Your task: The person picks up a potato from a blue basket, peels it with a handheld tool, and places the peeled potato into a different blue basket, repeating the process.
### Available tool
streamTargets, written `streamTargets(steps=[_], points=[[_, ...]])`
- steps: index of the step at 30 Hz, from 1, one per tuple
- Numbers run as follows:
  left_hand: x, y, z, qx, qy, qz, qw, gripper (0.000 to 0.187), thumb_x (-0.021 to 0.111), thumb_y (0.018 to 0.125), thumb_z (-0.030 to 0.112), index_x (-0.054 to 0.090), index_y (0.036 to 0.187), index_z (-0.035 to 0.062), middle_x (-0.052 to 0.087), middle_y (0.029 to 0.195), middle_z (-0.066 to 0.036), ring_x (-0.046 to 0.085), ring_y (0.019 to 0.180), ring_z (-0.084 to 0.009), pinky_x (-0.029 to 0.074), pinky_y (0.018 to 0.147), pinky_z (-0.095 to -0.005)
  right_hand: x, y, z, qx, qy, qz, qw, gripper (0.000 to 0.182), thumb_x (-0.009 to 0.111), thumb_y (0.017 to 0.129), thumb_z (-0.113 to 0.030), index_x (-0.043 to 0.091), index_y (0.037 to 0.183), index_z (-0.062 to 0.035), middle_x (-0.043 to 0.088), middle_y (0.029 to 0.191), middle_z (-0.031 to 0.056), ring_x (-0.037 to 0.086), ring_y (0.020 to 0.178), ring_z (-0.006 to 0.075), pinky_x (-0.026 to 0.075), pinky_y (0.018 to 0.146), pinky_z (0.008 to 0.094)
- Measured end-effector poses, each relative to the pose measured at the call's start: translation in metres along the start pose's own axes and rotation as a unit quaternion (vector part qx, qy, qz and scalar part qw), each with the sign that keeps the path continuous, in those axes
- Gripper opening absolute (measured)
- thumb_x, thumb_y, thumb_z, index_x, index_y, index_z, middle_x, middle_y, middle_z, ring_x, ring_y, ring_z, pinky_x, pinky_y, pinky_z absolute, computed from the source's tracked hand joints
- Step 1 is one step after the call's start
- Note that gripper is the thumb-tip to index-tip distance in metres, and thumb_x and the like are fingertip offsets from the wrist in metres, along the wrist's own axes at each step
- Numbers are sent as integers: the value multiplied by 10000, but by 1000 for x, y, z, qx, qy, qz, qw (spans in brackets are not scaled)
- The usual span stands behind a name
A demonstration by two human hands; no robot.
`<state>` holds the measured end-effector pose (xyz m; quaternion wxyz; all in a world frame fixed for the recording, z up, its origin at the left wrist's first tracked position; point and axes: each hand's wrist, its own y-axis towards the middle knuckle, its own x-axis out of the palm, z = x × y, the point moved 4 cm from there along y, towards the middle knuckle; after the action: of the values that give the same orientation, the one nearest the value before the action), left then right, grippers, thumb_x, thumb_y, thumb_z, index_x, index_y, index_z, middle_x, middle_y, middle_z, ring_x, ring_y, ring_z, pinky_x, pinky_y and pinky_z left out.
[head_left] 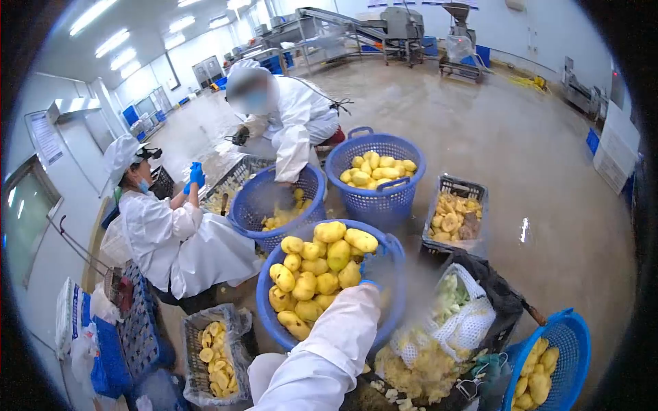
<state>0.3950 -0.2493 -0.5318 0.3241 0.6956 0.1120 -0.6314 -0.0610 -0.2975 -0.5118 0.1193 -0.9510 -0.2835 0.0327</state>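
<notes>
One hand is in view: my left hand [373, 266], in a blue glove at the end of a white sleeve [329, 342], lies against the far right rim of the basket [264, 301]. Glove and rim are both blue and that patch is blurred, so I cannot tell whether the fingers are clenched over the rim or merely resting on it. My right hand is out of frame.

The basket stands on the floor [521, 157] directly ahead of me. It is heaped above the rim with peeled potatoes [322, 264]. A black crate [504, 291] holding a mesh sack [466, 322] and scraps sits just beside it on the right. Two more blue baskets stand behind it, where two people in white coats work.

Handling, as I judge it: the load looks heavy and crowned, so a one-sided pull at the rim would tip the heap toward the crate. I would take a full grip with the fingers hooked under the rim, keep the pull low and level, and bring the second hand to the opposite side before any lift.

Orientation: the basket is round and stands upright with its mouth up, so its main axis is vertical and it has no long axis in plan. The potatoes lie at mixed angles, the topmost ones roughly crosswise to my view.
</notes>
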Motion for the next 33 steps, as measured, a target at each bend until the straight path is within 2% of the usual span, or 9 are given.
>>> streamTargets(steps=[3, 5, 10, 14, 20, 23, 25, 31, 33], points=[[7, -12, -18, -77, -212, -1, 974, 599, 737, 726, 286, 433, 1193, 67, 516, 1157, -155, 579, 964, -363, 526, 744, -475, 19, -14, -33, -9, 70, 22, 997, 232, 354, 994, -141, 542, 1109, -67, 615, 973, 81, 556, 695, 129, 449, 548, 233], [-3, -31, -28, -206, -658, -66, 721, 539, 724, 765, 278, 439, 1176, 78, 526, 1107, -121, 579, 964, -325, 541, 725, -454, 26, -12, -44, 16, 69, 98, 993, 204, 447, 959, -194, 589, 915, -55, 607, 782, 57, 557, 599, 119, 441, 511, 235], [-104, -103, -12, -229, -946, -171, 154, 407, 660, 854, 236, 503, 1181, 51, 556, 1156, -127, 558, 1021, -271, 527, 861, -391, 22, -16, -41, -95, -29, 121, 988, 260, 476, 945, -250, 613, 834, -58, 595, 688, 45, 560, 560, 118, 439, 491, 243], [-154, -160, 15, -146, -953, -58, 260, 492, 538, 910, 361, 485, 1262, 21, 533, 1248, -163, 530, 1122, -305, 451, 979, -412, 26, -14, -24, -32, 164, 90, 982, 230, 509, 925, -284, 610, 807, -114, 535, 646, -19, 513, 523, 89, 405, 429, 232], [-186, -230, 80, -274, -925, -239, -116, 544, 561, 894, 407, 479, 1260, 13, 544, 1237, -174, 525, 1127, -361, 489, 919, -461, 82, -60, -69, -232, 108, -6, 967, 206, 464, 909, -61, 616, 1043, -21, 613, 979, 55, 566, 887, 136, 461, 834, 269], [-176, -265, 103, -216, -940, -221, 143, 519, 580, 890, 385, 482, 1244, 18, 559, 1197, -161, 560, 1065, -301, 504, 879, -380, 123, -100, -110, -314, 4, -21, 949, 291, 444, 873, -26, 601, 1118, -17, 600, 1077, 64, 561, 938, 151, 460, 840, 293], [-184, -275, 115, -213, -932, -283, -76, 456, 612, 877, 190, 443, 1260, 9, 567, 1182, -146, 573, 1050, -245, 498, 870, -355, 155, -121, -122, -329, -7, 30, 944, 225, 518, 902, -111, 628, 1071, -11, 624, 1038, 54, 586, 870, 134, 473, 780, 266], [-153, -320, 98, -135, -859, -144, 473, 499, 512, 911, 415, 496, 1253, 53, 560, 1201, -116, 569, 1056, -267, 515, 816, -332, 121, -39, -60, -275, 111, 11, 955, 171, 588, 896, -178, 653, 893, -19, 646, 789, 50, 610, 682, 136, 485, 641, 261], [-154, -323, 92, -151, -877, -169, 423, 500, 516, 911, 427, 498, 1267, 77, 569, 1192, -122, 570, 1060, -288, 529, 794, -343, 77, -22, -47, -202, 221, 122, 946, 202, 569, 916, -199, 650, 847, -27, 644, 753, 58, 596, 654, 142, 482, 625, 268]])
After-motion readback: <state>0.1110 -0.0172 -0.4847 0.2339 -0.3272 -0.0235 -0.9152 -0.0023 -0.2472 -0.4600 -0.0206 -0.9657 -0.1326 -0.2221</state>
